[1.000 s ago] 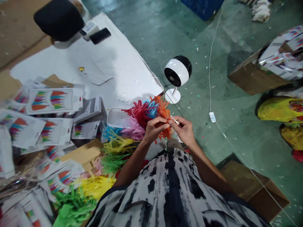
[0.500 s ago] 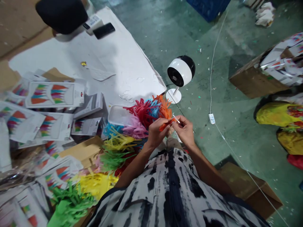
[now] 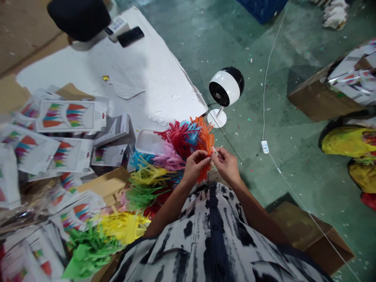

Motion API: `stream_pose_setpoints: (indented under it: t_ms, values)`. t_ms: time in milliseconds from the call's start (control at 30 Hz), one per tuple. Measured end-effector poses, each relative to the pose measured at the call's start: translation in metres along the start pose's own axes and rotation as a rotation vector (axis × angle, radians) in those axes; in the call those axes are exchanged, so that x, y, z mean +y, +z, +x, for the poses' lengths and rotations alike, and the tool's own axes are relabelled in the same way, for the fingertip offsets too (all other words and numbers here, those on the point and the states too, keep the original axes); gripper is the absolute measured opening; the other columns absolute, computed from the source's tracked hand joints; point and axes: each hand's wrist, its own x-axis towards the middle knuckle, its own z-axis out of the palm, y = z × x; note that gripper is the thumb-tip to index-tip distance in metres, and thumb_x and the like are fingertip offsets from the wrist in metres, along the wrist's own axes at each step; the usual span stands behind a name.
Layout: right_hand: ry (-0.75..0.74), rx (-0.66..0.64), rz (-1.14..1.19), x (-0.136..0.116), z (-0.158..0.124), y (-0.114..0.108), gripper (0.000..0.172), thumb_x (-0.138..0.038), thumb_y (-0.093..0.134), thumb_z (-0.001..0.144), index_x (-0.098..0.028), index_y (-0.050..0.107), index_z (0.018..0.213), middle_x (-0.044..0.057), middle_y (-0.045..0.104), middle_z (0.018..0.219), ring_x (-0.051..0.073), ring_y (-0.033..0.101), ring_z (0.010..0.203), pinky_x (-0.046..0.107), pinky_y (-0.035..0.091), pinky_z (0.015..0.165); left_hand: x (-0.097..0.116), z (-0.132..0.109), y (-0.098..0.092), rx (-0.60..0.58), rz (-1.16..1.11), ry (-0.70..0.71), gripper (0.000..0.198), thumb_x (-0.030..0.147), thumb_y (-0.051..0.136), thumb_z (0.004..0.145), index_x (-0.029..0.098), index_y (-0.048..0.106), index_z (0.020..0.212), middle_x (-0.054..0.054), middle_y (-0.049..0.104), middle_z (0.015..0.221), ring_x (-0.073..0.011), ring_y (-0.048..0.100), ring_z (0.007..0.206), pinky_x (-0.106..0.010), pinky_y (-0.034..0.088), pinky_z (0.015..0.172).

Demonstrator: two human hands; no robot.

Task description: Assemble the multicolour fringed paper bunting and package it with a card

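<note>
My left hand point(image 3: 195, 166) and my right hand point(image 3: 227, 164) meet close in front of my body, fingertips nearly touching. Between them they pinch an orange paper tassel point(image 3: 205, 174), whose lower strips hang beneath the fingers. A thin white stick-like piece point(image 3: 215, 150) pokes up from the fingers of my right hand; its lower end is hidden. Just beyond my hands lie fringed paper tassels: orange point(image 3: 207, 135), red point(image 3: 178, 137), light blue point(image 3: 192, 133) and pink point(image 3: 169, 158). Yellow tassels point(image 3: 147, 172) and green tassels point(image 3: 145, 194) lie left of my left wrist.
A clear plastic tray point(image 3: 147, 141) sits by the tassels on the white-covered table point(image 3: 164, 82). Printed tassel packages point(image 3: 70, 115) are heaped at left. On the floor stand a black-and-white fan point(image 3: 226, 88), a power cable point(image 3: 264, 147) and cardboard boxes point(image 3: 311, 231).
The orange tassel, earlier bunched between my hands, now hangs down below my fingers. The white piece has tilted and shifted slightly left, and my fingertips have drawn closer together.
</note>
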Motion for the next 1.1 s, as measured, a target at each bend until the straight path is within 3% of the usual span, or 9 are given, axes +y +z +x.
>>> stream_pose_setpoints:
  t_ms: [133,233,400,567,700,767,933,1100]
  values:
    - [-0.084,-0.029,-0.115,-0.005,-0.010,-0.010,0.031,-0.046,0.044,0.105,-0.024,0.065,0.096,-0.003,0.062,0.071,0.014,0.055,0.062,0.026,0.037,0.064,-0.002,0.004,-0.002,0.035,-0.175,-0.143,0.039,0.034,0.095,0.067,0.017,0.070,0.091,0.001,0.072,0.082,-0.0100,0.066,0.068,-0.024,0.053,0.072]
    - [-0.136,-0.050,-0.237,-0.004,-0.016,-0.012,0.035,-0.044,0.039,0.107,-0.024,0.064,0.092,0.000,0.066,0.077,0.017,0.059,0.070,0.028,0.038,0.070,-0.001,0.004,0.000,0.020,-0.189,-0.148,0.039,0.032,0.096,0.066,0.016,0.071,0.091,0.001,0.073,0.083,-0.0101,0.067,0.070,-0.023,0.054,0.074]
    - [-0.079,-0.060,-0.430,0.002,-0.014,-0.011,0.037,-0.043,0.036,0.108,-0.024,0.064,0.095,0.003,0.069,0.080,0.019,0.062,0.074,0.030,0.033,0.068,0.003,0.000,0.005,-0.032,-0.132,-0.136,0.037,0.032,0.095,0.067,0.017,0.069,0.089,0.002,0.070,0.079,-0.0097,0.064,0.067,-0.022,0.053,0.067]
    - [-0.091,-0.065,-0.511,0.005,-0.014,-0.009,0.036,-0.042,0.036,0.109,-0.023,0.064,0.097,0.003,0.070,0.082,0.019,0.061,0.073,0.031,0.028,0.065,0.002,-0.003,0.006,-0.034,0.054,0.004,0.036,0.037,0.094,0.070,0.017,0.070,0.089,0.001,0.069,0.088,-0.0105,0.063,0.077,-0.022,0.052,0.073]
    - [-0.143,-0.045,-0.521,0.009,-0.016,-0.008,0.041,-0.045,0.032,0.110,-0.023,0.063,0.095,0.004,0.069,0.080,0.019,0.058,0.069,0.032,0.025,0.063,0.001,-0.006,0.006,-0.028,0.209,0.112,0.032,0.048,0.080,0.086,0.017,0.071,0.089,0.000,0.066,0.084,-0.0117,0.060,0.076,-0.023,0.050,0.072]
    - [-0.158,-0.048,-0.510,0.011,-0.017,-0.007,0.041,-0.046,0.032,0.111,-0.024,0.062,0.094,0.004,0.068,0.079,0.019,0.056,0.068,0.032,0.024,0.062,0.001,-0.006,0.007,-0.022,0.219,0.135,0.032,0.049,0.076,0.090,0.017,0.071,0.087,0.000,0.065,0.082,-0.0117,0.059,0.076,-0.024,0.050,0.073]
    - [-0.151,-0.074,-0.485,0.012,-0.020,-0.008,0.039,-0.045,0.032,0.110,-0.024,0.060,0.092,0.004,0.067,0.078,0.019,0.055,0.067,0.033,0.023,0.062,-0.002,-0.004,0.009,-0.007,0.101,0.142,0.035,0.044,0.088,0.080,0.020,0.068,0.097,0.001,0.070,0.088,-0.0131,0.066,0.082,-0.026,0.053,0.080]
    - [-0.111,-0.113,-0.422,0.009,-0.022,-0.011,0.037,-0.043,0.034,0.109,-0.023,0.060,0.092,0.004,0.066,0.078,0.020,0.058,0.070,0.032,0.028,0.064,-0.006,-0.005,0.009,-0.021,0.241,0.237,0.026,0.044,0.076,0.092,0.019,0.067,0.091,0.001,0.066,0.081,-0.0101,0.062,0.073,-0.022,0.051,0.071]
